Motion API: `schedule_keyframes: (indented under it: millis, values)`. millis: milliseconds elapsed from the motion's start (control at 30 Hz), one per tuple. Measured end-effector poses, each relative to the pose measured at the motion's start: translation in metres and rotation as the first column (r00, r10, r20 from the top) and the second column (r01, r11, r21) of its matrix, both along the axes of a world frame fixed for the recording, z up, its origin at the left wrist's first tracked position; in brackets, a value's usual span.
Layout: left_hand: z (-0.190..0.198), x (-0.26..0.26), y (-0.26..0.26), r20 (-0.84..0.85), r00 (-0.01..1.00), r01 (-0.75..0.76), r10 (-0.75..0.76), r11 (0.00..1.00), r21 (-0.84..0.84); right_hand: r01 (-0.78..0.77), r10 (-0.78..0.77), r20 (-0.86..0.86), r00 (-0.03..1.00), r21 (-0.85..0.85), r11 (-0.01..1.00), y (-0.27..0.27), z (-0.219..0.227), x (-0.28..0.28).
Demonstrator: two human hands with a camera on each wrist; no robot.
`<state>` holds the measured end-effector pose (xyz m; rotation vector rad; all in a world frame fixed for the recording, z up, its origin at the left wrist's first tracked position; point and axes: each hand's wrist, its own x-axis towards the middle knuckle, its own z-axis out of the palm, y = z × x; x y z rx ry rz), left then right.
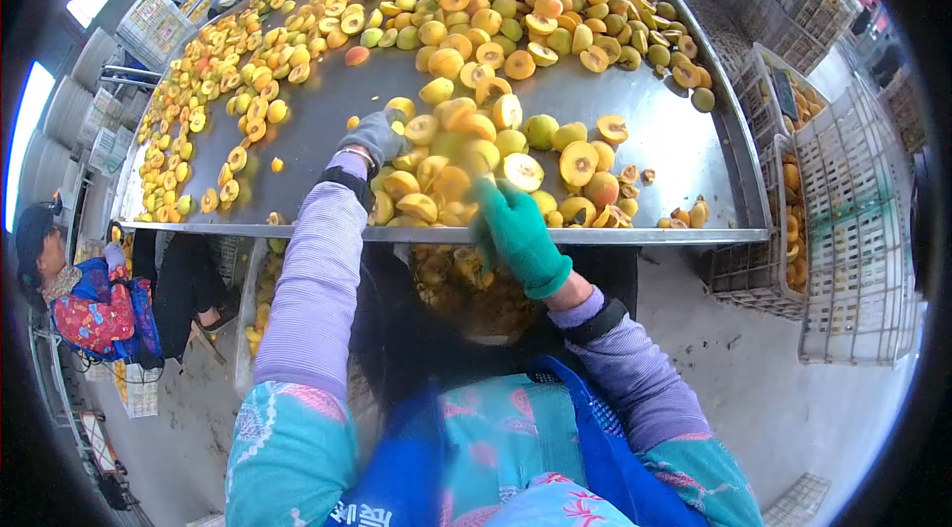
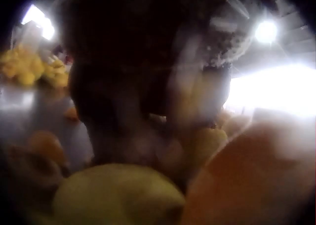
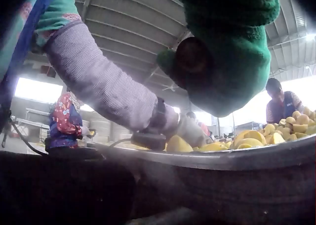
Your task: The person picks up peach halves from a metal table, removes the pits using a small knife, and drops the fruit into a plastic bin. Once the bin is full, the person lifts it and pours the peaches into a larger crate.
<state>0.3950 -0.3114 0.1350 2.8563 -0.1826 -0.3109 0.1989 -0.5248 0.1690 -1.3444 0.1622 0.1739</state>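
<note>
My left hand (image 1: 377,138), in a grey glove, reaches into the heap of yellow peach halves (image 1: 578,162) near the table's front edge, its fingertips right at the fruit. In the left wrist view that hand is dark and blurred, with a pale yellow peach (image 2: 118,195) close below; I cannot tell whether it grips one. My right hand (image 1: 521,239), in a green glove, is raised over the front edge with its fingers curled. The right wrist view shows it gripping a brown round-ended thing (image 3: 193,54), mostly hidden by the glove.
The metal table (image 1: 327,145) has a raised rim and many more peaches at the back and left. Below its front edge is a container of peach pieces (image 1: 466,294). Crates (image 1: 853,220) stand at right. A person (image 1: 94,304) sits at left; another works at the far corner.
</note>
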Motion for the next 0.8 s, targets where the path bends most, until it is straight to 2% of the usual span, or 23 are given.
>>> schedule_keyframes:
  millis: [33, 67, 100, 133, 167, 200, 233, 267, 300, 333, 367, 400, 433, 467, 533, 567, 633, 667, 700, 800]
  values:
    - [0.003, 0.0, -0.003, 0.003, 0.999, -0.039, 0.039, 0.999, 0.0, 0.003, -0.003, -0.012, 1.0, 0.017, 1.0, -0.001, 0.001, -0.002]
    - [0.007, 0.003, 0.0, -0.04, 0.996, -0.086, 0.079, 0.968, -0.238, 0.007, -0.006, -0.022, 1.0, 0.036, 0.999, -0.002, 0.001, -0.002]
    - [0.008, 0.005, 0.009, -0.098, 0.989, -0.141, 0.108, 0.879, -0.456, 0.041, -0.04, -0.008, 0.999, 0.018, 0.999, -0.005, 0.002, 0.0]
    - [0.018, -0.005, 0.01, -0.166, 0.978, -0.206, 0.128, 0.74, -0.641, 0.07, -0.07, 0.001, 0.998, 0.005, 0.998, -0.007, 0.001, 0.002]
    - [0.026, -0.02, 0.013, -0.206, 0.977, -0.211, 0.062, 0.461, -0.862, 0.095, -0.095, 0.006, 0.995, -0.005, 0.995, -0.008, -0.002, 0.004]
    - [0.043, -0.044, 0.008, -0.105, 0.993, -0.072, -0.056, 0.426, -0.902, 0.056, -0.056, 0.002, 0.998, -0.004, 0.998, -0.008, -0.007, 0.01]
    - [0.057, -0.069, 0.0, 0.002, 0.987, 0.064, -0.164, 0.37, -0.927, -0.017, 0.02, -0.041, 0.999, 0.077, 0.997, -0.005, 0.0, 0.014]
    - [0.071, -0.095, -0.01, 0.051, 0.968, 0.16, -0.247, 0.444, -0.881, -0.086, 0.099, -0.075, 0.992, 0.157, 0.984, -0.002, 0.008, 0.016]
    - [0.083, -0.12, -0.022, 0.092, 0.937, 0.262, -0.337, 0.502, -0.824, -0.166, 0.177, -0.02, 0.984, 0.257, 0.952, 0.004, -0.004, 0.018]
    - [0.085, -0.14, -0.031, 0.124, 0.894, 0.366, -0.43, 0.543, -0.756, -0.149, 0.153, 0.01, 0.988, 0.308, 0.94, 0.01, -0.011, 0.02]
    - [0.076, -0.157, -0.036, 0.213, 0.922, 0.357, -0.323, 0.499, -0.79, -0.131, 0.124, 0.041, 0.991, 0.357, 0.925, 0.017, -0.016, 0.023]
    - [0.064, -0.171, -0.039, 0.293, 0.934, 0.356, -0.206, 0.452, -0.818, -0.171, 0.184, -0.007, 0.983, 0.335, 0.927, 0.01, -0.011, 0.021]
    - [0.061, -0.175, -0.036, 0.35, 0.915, 0.404, -0.201, 0.484, -0.776, -0.214, 0.243, -0.054, 0.969, 0.314, 0.925, 0.003, -0.005, 0.018]
    - [0.057, -0.18, -0.034, 0.407, 0.893, 0.446, -0.195, 0.517, -0.731, -0.26, 0.262, 0.023, 0.965, 0.222, 0.94, 0.004, -0.007, 0.017]
    - [0.068, -0.181, -0.027, 0.425, 0.797, 0.599, -0.43, 0.66, -0.454, -0.322, 0.314, 0.161, 0.936, 0.023, 0.947, 0.003, -0.012, 0.01]
    - [0.074, -0.193, -0.031, 0.022, 0.954, 0.217, -0.3, 0.635, -0.742, -0.314, 0.345, 0.218, 0.913, -0.165, 0.935, -0.002, -0.011, 0.011]
    - [0.057, -0.187, -0.034, 0.297, 0.918, 0.394, -0.262, 0.679, -0.62, -0.066, 0.185, 0.283, 0.941, -0.381, 0.922, 0.003, -0.02, 0.002]
    - [0.052, -0.184, -0.036, 0.429, 0.867, 0.469, -0.252, 0.701, -0.537, 0.067, 0.106, 0.332, 0.937, -0.472, 0.879, 0.005, -0.023, -0.003]
    - [0.05, -0.186, -0.041, 0.463, 0.867, 0.447, -0.183, 0.696, -0.562, 0.165, 0.061, 0.418, 0.906, -0.483, 0.86, 0.005, -0.018, -0.018]
    - [0.031, -0.19, -0.053, 0.583, 0.812, 0.439, -0.034, 0.693, -0.572, 0.121, 0.133, 0.378, 0.916, -0.577, 0.808, 0.009, -0.019, -0.057]
